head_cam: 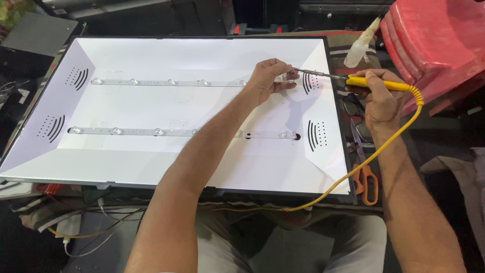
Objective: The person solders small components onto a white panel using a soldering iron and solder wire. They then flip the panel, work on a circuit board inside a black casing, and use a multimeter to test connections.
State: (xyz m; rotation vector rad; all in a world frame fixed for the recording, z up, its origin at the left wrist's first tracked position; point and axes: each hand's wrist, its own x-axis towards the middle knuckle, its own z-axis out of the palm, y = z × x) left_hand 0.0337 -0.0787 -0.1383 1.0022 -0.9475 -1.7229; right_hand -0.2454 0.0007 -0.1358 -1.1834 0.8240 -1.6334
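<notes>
Orange-handled scissors point(365, 178) right of panel – red plastic stools point(434, 45), white squeeze bottle point(359, 46) behind.

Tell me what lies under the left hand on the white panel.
The left hand covers the right end of the upper LED strip on the panel. A small clear piece shows at its fingertips; the strip's end is hidden.

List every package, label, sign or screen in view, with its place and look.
Opened screen panel: fills the bench, a white rectangular tray with dark rim and two lensed light strips.
Squeeze bottle: beyond the panel's far right corner, translucent white, tapered nozzle.
No labels or signs show.
</notes>
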